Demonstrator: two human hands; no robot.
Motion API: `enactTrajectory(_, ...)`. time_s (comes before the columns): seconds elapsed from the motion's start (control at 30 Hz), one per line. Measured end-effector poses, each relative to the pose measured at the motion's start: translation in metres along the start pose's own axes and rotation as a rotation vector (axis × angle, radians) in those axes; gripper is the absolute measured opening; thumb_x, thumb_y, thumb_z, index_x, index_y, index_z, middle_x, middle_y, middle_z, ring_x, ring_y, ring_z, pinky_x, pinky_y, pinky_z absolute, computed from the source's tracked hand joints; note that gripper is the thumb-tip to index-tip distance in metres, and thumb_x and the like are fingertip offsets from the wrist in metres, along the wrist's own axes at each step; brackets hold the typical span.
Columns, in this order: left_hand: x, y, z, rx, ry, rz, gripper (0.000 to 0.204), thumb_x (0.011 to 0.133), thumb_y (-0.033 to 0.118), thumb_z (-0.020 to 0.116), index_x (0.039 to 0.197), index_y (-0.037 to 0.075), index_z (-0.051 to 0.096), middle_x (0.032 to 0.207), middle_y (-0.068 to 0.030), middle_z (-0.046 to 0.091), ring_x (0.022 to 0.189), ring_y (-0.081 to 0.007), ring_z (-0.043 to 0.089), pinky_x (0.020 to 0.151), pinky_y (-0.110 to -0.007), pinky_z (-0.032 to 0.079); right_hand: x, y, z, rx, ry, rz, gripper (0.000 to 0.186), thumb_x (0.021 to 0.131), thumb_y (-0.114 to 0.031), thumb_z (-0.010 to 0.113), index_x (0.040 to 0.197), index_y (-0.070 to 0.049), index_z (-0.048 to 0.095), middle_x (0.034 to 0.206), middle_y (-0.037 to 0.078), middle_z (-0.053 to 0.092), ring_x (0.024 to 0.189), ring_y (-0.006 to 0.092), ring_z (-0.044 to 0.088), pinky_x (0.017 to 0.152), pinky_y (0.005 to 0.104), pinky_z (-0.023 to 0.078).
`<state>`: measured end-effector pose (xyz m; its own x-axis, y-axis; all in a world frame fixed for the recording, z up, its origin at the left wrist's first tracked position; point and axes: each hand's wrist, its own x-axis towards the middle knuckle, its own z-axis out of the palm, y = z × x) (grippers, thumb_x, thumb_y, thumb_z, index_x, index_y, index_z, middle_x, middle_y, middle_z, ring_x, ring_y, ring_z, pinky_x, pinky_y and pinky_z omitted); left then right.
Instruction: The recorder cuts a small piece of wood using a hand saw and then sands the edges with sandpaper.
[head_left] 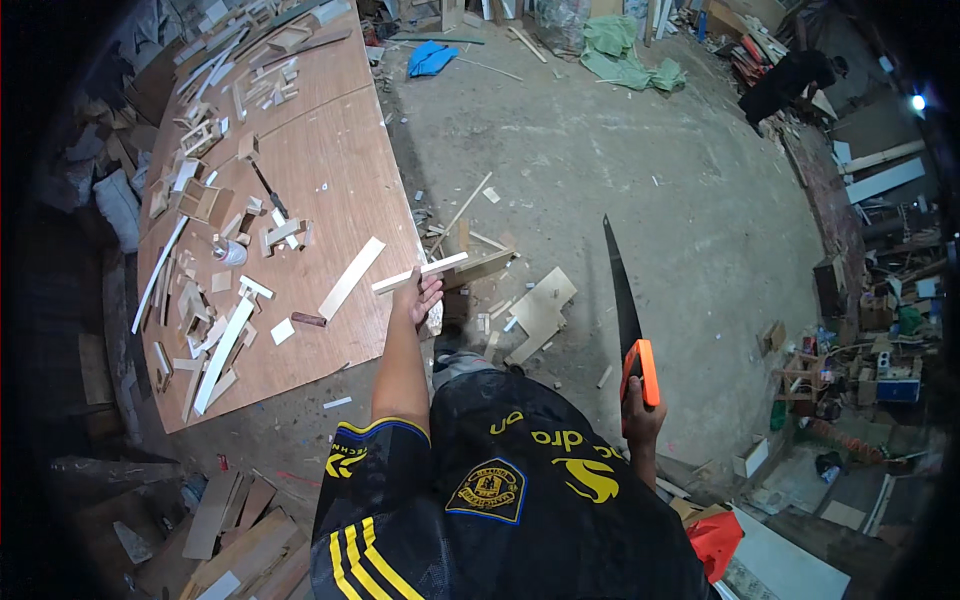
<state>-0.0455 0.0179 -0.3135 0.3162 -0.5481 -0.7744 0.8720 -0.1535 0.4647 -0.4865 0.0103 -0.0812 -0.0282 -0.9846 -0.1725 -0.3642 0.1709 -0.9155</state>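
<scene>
My left hand (425, 295) is at the right edge of the wooden table (340, 150), its thumb side against a short pale wood strip (447, 264). The strip lies crosswise over the hand and juts past the table edge; the fingers are partly curled, palm turned up. On my right, my right hand (641, 418) grips a handsaw (648, 372) by its orange and black handle. The saw's dark blade (620, 280) points away from me, above the floor and well apart from the strip. A longer pale board (352, 278) lies on the table just left of my left hand.
Wood offcuts (225, 350), a clear jar (232, 252) and a dark clamp-like tool (268, 188) lie on the table. Scrap plywood (543, 312) is on the floor beside it. Another person (790, 88) bends over at the far right. Clutter (890, 350) lines the right side.
</scene>
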Motion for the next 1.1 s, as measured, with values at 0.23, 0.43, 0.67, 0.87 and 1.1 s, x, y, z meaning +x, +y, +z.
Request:
enactTrajectory(0.23, -0.003, 0.018, 0.003, 0.338, 0.073, -0.119, 0.060, 0.089, 0.051, 0.057, 0.104, -0.007, 0.052, 0.093, -0.0187, 0.064, 0.080, -0.0286, 0.068, 0.071, -0.040, 0.058, 0.015, -0.015, 0.052, -0.078, -0.080, -0.051, 0.024, 0.093, -0.021, 0.060, 0.079, -0.002, 0.056, 0.062, -0.002, 0.050, 0.055, 0.0084, 0.045, 0.050, 0.0262, 0.037)
enactTrajectory(0.43, -0.026, 0.034, -0.010, 0.721, 0.160, -0.148, 0.058, 0.084, 0.056, 0.060, 0.080, -0.002, 0.063, 0.068, -0.0116, 0.065, 0.063, -0.0262, 0.066, 0.057, -0.036, 0.054, 0.023, -0.039, 0.102, -0.185, -0.088, 0.008, 0.027, 0.092, -0.023, 0.061, 0.076, -0.002, 0.056, 0.062, 0.000, 0.052, 0.056, 0.0080, 0.047, 0.050, 0.0266, 0.037)
enactTrajectory(0.67, -0.048, 0.073, 0.007, 1.709, -0.128, 1.266, 0.047, 0.074, 0.036, 0.071, 0.112, 0.010, 0.059, 0.110, -0.0124, 0.056, 0.108, -0.0311, 0.049, 0.089, -0.043, 0.038, 0.029, -0.079, 0.151, -0.304, -0.172, 0.051, 0.026, 0.091, -0.023, 0.062, 0.078, -0.001, 0.055, 0.057, -0.001, 0.049, 0.051, 0.0084, 0.044, 0.048, 0.0267, 0.036)
enactTrajectory(0.87, 0.015, 0.077, 0.014, 1.867, -0.466, 1.199, 0.026, 0.085, 0.029, 0.061, 0.098, 0.006, 0.059, 0.094, -0.0140, 0.055, 0.093, -0.0326, 0.052, 0.079, -0.044, 0.039, 0.039, -0.109, 0.191, -0.261, -0.331, 0.113, 0.024, 0.092, -0.022, 0.062, 0.083, 0.000, 0.058, 0.058, 0.000, 0.050, 0.053, 0.0084, 0.045, 0.049, 0.0272, 0.037)
enactTrajectory(1.1, 0.039, 0.088, 0.037, 1.853, -0.451, 1.137, 0.024, 0.085, 0.028, 0.060, 0.097, 0.008, 0.059, 0.101, -0.0123, 0.054, 0.099, -0.0303, 0.053, 0.083, -0.046, 0.040, 0.040, -0.139, 0.234, -0.234, -0.443, 0.128, 0.020, 0.090, -0.017, 0.063, 0.098, 0.001, 0.059, 0.072, 0.008, 0.057, 0.063, 0.0168, 0.053, 0.060, 0.0313, 0.044)
